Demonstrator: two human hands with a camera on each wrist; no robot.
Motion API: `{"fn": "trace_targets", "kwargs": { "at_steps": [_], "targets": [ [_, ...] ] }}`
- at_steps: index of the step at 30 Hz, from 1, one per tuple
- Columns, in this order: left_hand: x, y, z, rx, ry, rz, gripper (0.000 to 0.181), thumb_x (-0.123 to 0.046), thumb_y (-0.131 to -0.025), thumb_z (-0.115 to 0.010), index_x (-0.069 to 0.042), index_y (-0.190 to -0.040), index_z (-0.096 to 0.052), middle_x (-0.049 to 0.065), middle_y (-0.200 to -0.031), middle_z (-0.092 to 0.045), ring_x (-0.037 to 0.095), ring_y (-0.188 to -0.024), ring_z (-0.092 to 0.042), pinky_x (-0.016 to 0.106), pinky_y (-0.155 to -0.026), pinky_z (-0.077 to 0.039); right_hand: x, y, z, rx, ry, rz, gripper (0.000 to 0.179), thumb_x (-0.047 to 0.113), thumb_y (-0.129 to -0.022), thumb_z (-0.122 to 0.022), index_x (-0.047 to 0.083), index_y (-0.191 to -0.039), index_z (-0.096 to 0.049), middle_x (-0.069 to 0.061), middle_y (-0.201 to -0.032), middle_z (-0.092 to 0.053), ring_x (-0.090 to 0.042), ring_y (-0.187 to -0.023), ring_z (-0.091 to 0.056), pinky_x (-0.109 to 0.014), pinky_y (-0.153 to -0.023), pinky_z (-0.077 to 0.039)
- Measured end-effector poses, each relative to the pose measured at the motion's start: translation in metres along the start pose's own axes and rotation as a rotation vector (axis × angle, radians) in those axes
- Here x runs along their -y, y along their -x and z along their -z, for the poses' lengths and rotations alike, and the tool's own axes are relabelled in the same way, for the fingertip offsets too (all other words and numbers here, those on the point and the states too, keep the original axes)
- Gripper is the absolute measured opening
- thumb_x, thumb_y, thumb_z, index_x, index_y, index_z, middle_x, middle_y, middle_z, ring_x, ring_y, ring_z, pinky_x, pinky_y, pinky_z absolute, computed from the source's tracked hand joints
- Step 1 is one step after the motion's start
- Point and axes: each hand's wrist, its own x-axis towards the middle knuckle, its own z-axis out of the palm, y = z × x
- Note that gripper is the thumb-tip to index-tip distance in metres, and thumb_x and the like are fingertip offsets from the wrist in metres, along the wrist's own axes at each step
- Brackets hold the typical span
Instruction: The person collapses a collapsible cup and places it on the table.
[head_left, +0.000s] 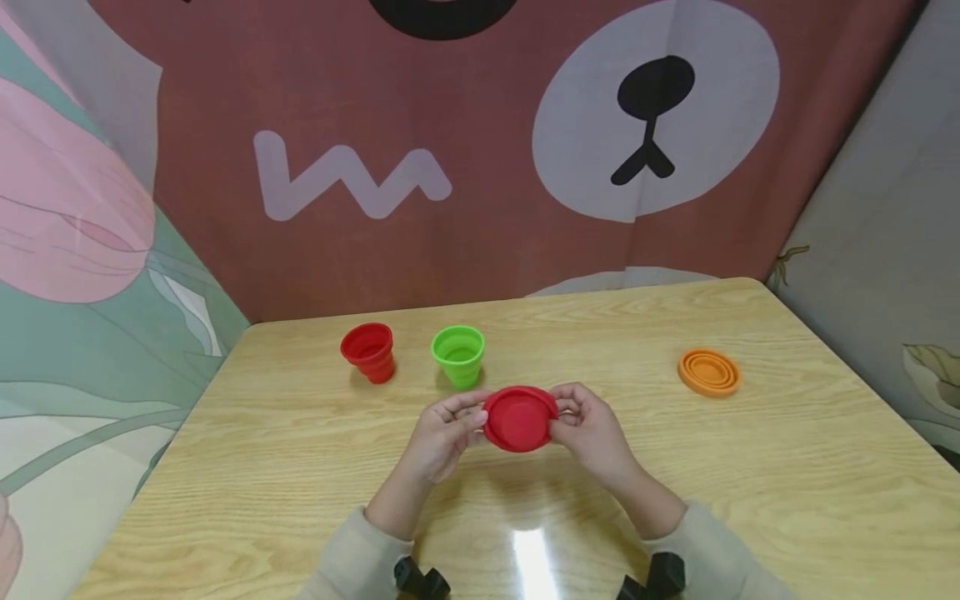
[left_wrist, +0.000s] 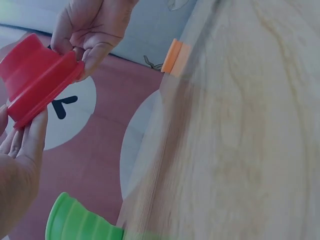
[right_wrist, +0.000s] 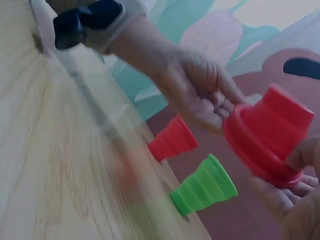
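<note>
A red collapsible cup (head_left: 519,419), partly expanded, is held above the table between both hands, its base facing up toward the head camera. My left hand (head_left: 447,433) pinches the rim on the left side. On the opposite side my right hand (head_left: 596,433) grips the rim between thumb and fingers. The right wrist view shows the narrower stepped body of the red collapsible cup (right_wrist: 272,127) rising from its wide rim. Just beyond the hands stand an expanded green cup (head_left: 459,357) and, left of it, another expanded red cup (head_left: 369,350).
An orange collapsible cup (head_left: 709,372) lies folded flat on the right side of the wooden table (head_left: 787,483). A brown cloth (head_left: 465,242) with a bear print hangs behind the table's back edge.
</note>
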Motion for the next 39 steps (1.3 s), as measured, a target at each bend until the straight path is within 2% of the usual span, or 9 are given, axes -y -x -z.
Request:
{"fn": "trace_targets", "kwargs": {
  "at_steps": [4, 9, 11, 14, 17, 21, 28, 33, 39],
  "targets": [
    [-0.001, 0.001, 0.001, 0.006, -0.038, 0.003, 0.03, 0.011, -0.081, -0.042, -0.007, -0.098, -0.059, 0.001, -0.086, -0.063, 0.011, -0.076, -0.059, 0.028, -0.065, -0.05, -0.002, -0.001, 0.005, 0.057, -0.024, 0.057, 0.03, -0.016, -0.074, -0.048, -0.015, -0.102, -0.041, -0.007, -0.083, -0.055, -0.01, -0.073, -0.055, -0.022, -0.064, -0.049],
    [-0.003, 0.001, 0.003, 0.016, -0.074, -0.018, 0.028, 0.004, -0.084, -0.045, 0.009, -0.111, -0.049, 0.001, -0.093, -0.062, 0.013, -0.079, -0.059, 0.029, -0.069, -0.049, -0.004, 0.0, 0.009, 0.167, -0.15, 0.129, 0.032, -0.008, -0.077, -0.055, -0.014, -0.104, -0.04, -0.001, -0.087, -0.056, -0.009, -0.078, -0.053, -0.02, -0.069, -0.047],
    [-0.004, 0.001, 0.003, 0.024, -0.077, -0.024, 0.028, 0.002, -0.085, -0.046, 0.007, -0.112, -0.05, 0.001, -0.095, -0.061, 0.013, -0.079, -0.059, 0.029, -0.068, -0.049, -0.004, 0.001, 0.009, 0.208, -0.203, 0.146, 0.03, -0.004, -0.078, -0.057, -0.009, -0.104, -0.042, 0.0, -0.089, -0.056, -0.01, -0.079, -0.053, -0.02, -0.07, -0.047],
    [-0.004, 0.0, 0.002, 0.037, -0.075, -0.031, 0.024, -0.001, -0.086, -0.046, -0.006, -0.107, -0.056, 0.001, -0.096, -0.061, 0.012, -0.08, -0.058, 0.028, -0.068, -0.049, -0.004, 0.001, 0.01, 0.252, -0.246, 0.16, 0.027, -0.003, -0.08, -0.055, 0.0, -0.105, -0.044, -0.001, -0.091, -0.056, -0.011, -0.08, -0.054, -0.023, -0.07, -0.048],
    [-0.004, -0.001, 0.0, 0.053, -0.071, -0.029, 0.025, -0.001, -0.087, -0.046, -0.014, -0.104, -0.058, 0.001, -0.098, -0.059, 0.012, -0.082, -0.057, 0.027, -0.069, -0.049, -0.003, 0.0, 0.01, 0.268, -0.245, 0.153, 0.026, -0.003, -0.083, -0.05, 0.003, -0.107, -0.044, -0.003, -0.09, -0.055, -0.012, -0.08, -0.055, -0.027, -0.069, -0.049],
    [-0.004, -0.002, -0.003, 0.07, -0.083, -0.017, 0.026, -0.003, -0.088, -0.043, -0.015, -0.107, -0.057, 0.001, -0.101, -0.058, 0.012, -0.085, -0.056, 0.025, -0.071, -0.047, 0.0, -0.003, 0.01, 0.28, -0.224, 0.141, 0.027, -0.002, -0.084, -0.048, 0.001, -0.111, -0.042, -0.005, -0.09, -0.054, -0.014, -0.078, -0.056, -0.03, -0.066, -0.05],
    [-0.008, -0.003, -0.006, 0.16, -0.148, -0.002, 0.035, -0.004, -0.086, -0.048, -0.001, -0.121, -0.045, 0.006, -0.099, -0.052, 0.014, -0.085, -0.052, 0.024, -0.071, -0.046, 0.007, -0.003, 0.012, 0.279, -0.173, 0.167, 0.031, -0.002, -0.083, -0.052, 0.002, -0.112, -0.042, -0.005, -0.089, -0.054, -0.014, -0.075, -0.057, -0.029, -0.067, -0.05],
    [-0.01, -0.004, -0.008, 0.214, -0.202, -0.005, 0.039, -0.004, -0.084, -0.052, 0.006, -0.119, -0.04, 0.006, -0.095, -0.053, 0.014, -0.081, -0.053, 0.026, -0.071, -0.047, 0.012, -0.002, 0.013, 0.294, -0.187, 0.148, 0.033, -0.002, -0.082, -0.053, -0.007, -0.111, -0.039, -0.006, -0.089, -0.055, -0.015, -0.076, -0.057, -0.028, -0.067, -0.05],
    [-0.016, -0.005, -0.014, 0.273, -0.27, 0.017, 0.041, -0.009, -0.082, -0.056, 0.01, -0.115, -0.041, 0.007, -0.093, -0.055, 0.015, -0.078, -0.054, 0.024, -0.066, -0.047, 0.016, 0.0, 0.018, 0.378, -0.177, 0.17, 0.027, -0.002, -0.08, -0.056, -0.001, -0.104, -0.045, -0.006, -0.087, -0.056, -0.015, -0.075, -0.056, -0.027, -0.063, -0.05]
  ]
}}
